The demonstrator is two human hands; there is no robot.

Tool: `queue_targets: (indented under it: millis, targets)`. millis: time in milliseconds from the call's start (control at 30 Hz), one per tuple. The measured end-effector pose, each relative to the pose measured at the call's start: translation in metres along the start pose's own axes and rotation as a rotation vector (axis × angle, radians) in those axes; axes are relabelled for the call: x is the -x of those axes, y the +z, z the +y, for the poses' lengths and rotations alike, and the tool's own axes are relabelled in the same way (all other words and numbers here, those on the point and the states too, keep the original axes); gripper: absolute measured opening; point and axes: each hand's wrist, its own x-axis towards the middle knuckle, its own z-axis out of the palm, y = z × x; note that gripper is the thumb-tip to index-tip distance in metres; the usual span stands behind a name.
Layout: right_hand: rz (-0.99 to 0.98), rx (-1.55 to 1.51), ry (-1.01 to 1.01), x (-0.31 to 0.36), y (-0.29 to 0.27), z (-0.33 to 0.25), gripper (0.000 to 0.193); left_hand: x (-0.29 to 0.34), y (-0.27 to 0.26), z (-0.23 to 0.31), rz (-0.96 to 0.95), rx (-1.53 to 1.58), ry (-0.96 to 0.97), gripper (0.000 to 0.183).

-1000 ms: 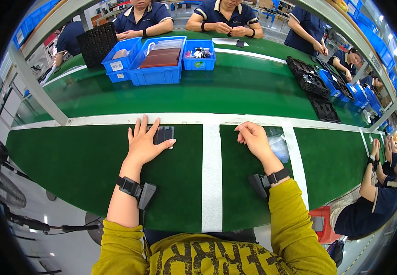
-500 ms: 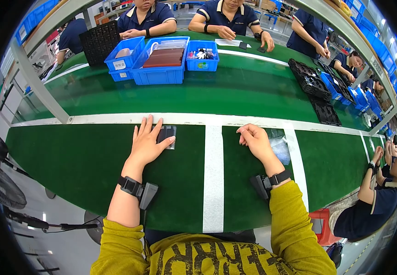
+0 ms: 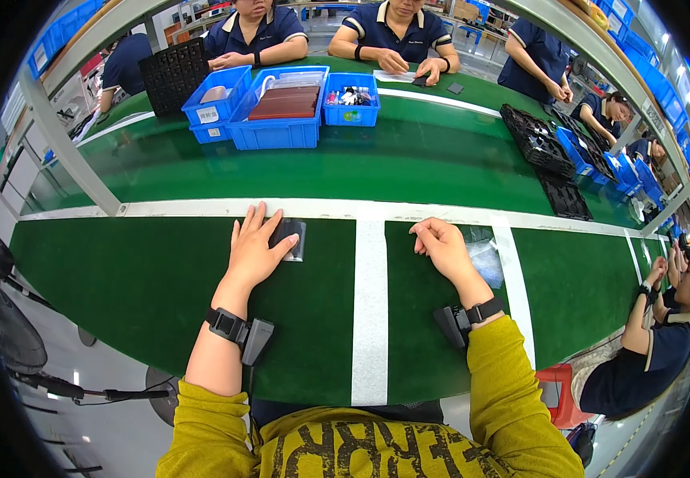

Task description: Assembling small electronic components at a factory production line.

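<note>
My left hand [image 3: 253, 248] lies palm down near the far edge of the green mat [image 3: 297, 358], fingers spread, holding nothing. Its thumb reaches over a small flat dark piece in a clear plastic bag [image 3: 294, 247]; the hand covers part of it. Across the white strip, my right hand [image 3: 442, 245] rests with fingers loosely curled in, and nothing shows between them. Just beside that hand lie clear plastic bags [image 3: 484, 261], partly behind the wrist. Each wrist wears a black strap with a dark device.
Beyond a white ledge [image 3: 313, 209] runs a glossy green belt [image 3: 281, 171]. Blue bins [image 3: 276, 134] stand on it, one with brown pieces and one with small parts. Black trays [image 3: 532, 139] lie at the right. A metal post [image 3: 70, 151] rises at left. Several co-workers sit around.
My hands stay almost still. Across the belt, a co-worker's hands have come together at a small dark piece on the white sheet.
</note>
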Motion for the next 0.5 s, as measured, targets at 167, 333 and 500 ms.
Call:
queue_targets:
  millis: [167,333,500]
  targets:
    - [0.002,0.026,0.002,0.000,0.000,0.000,0.016,0.000,-0.001,0.002,-0.011,0.004,-0.005,0.061]
    - [-0.002,0.029,-0.011,-0.001,0.000,0.003,0.016,0.002,-0.002,0.004,-0.020,-0.046,0.022,0.064]
    - [0.003,0.039,-0.011,0.000,0.001,-0.001,0.016,0.007,-0.007,0.015,-0.028,-0.037,0.013,0.068]
